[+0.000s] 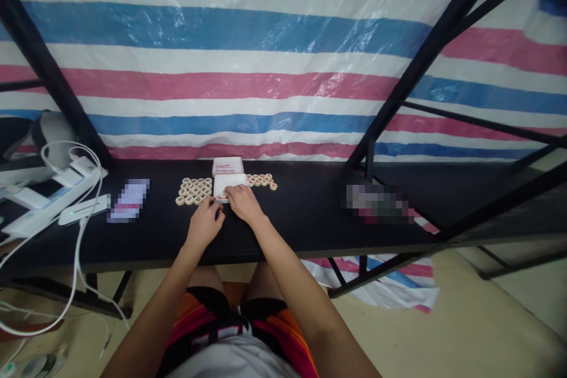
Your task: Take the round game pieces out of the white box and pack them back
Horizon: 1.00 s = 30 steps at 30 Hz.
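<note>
Round wooden game pieces [195, 190] with red and dark marks lie in a cluster on the black table [301, 212]. A smaller row of pieces [262, 181] lies to the right. Between them sits an open white box [230, 184], with a second white box part [227, 165] behind it. My right hand [243, 201] rests at the front edge of the open box, fingers curled on it. My left hand [206, 221] sits just left of it, fingers curled near the closest pieces; what they hold is hidden.
A white power strip with plugs and cables [48, 195] lies at the table's left end. Blurred flat items lie at left [128, 201] and right [376, 204]. Black frame bars [425, 59] rise on the right. A striped tarp [266, 71] hangs behind.
</note>
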Each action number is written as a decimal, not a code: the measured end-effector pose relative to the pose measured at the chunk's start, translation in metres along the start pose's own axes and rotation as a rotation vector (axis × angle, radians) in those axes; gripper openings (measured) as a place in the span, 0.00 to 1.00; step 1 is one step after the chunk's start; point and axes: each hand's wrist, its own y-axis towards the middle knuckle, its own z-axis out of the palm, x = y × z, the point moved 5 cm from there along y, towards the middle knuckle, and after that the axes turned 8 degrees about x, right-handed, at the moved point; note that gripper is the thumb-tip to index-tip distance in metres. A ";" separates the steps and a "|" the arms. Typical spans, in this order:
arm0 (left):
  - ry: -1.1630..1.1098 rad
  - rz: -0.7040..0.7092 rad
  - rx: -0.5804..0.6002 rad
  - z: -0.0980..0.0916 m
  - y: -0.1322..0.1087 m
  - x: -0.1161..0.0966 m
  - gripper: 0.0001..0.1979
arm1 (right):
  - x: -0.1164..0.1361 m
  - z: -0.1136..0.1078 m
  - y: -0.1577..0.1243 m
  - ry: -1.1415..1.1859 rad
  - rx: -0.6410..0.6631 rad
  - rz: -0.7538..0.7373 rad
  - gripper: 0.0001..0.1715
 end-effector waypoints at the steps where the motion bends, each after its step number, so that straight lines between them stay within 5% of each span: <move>1: 0.000 -0.002 -0.001 0.000 0.000 0.000 0.10 | 0.000 0.000 0.000 -0.005 -0.006 0.007 0.15; 30: 0.012 -0.003 0.005 -0.003 -0.001 -0.003 0.10 | 0.002 0.004 0.000 -0.024 -0.013 -0.017 0.14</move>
